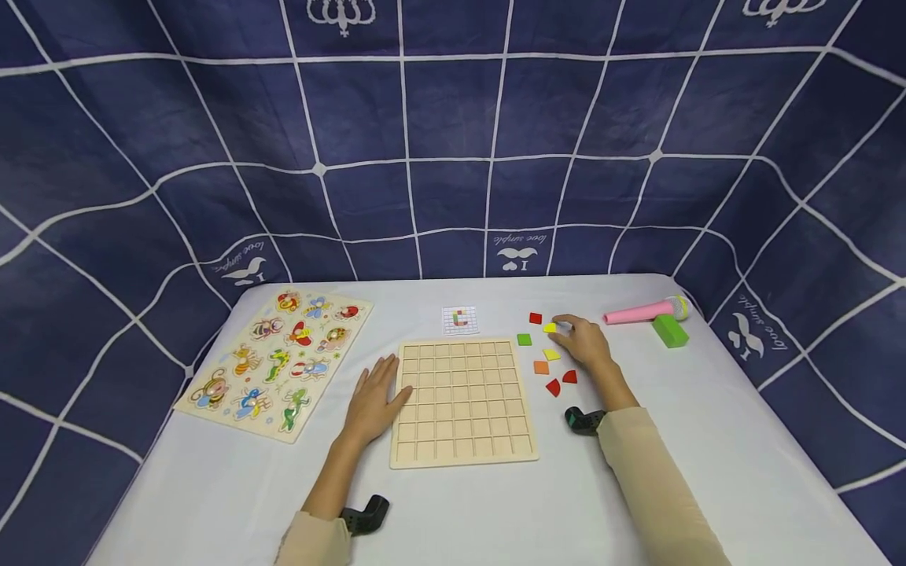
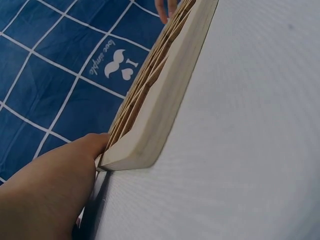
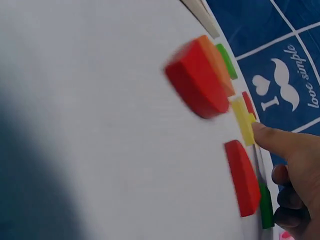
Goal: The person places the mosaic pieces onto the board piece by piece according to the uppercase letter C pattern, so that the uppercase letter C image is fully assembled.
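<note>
A pale wooden grid board lies on the white table. My left hand rests at its left edge, fingers stretched out; the thumb touches the board's rim in the left wrist view. Right of the board, my right hand has thumb and index finger at either side of a small yellow piece, pinching it, its shape partly hidden. Around it lie a red square, a green square, another yellow piece, an orange square and two red rounded wedges.
Behind the board lies a small printed pattern card. An insect puzzle board is at the left. A pink toy microphone and a green block lie at the right. A dark blue checked cloth hangs behind the table.
</note>
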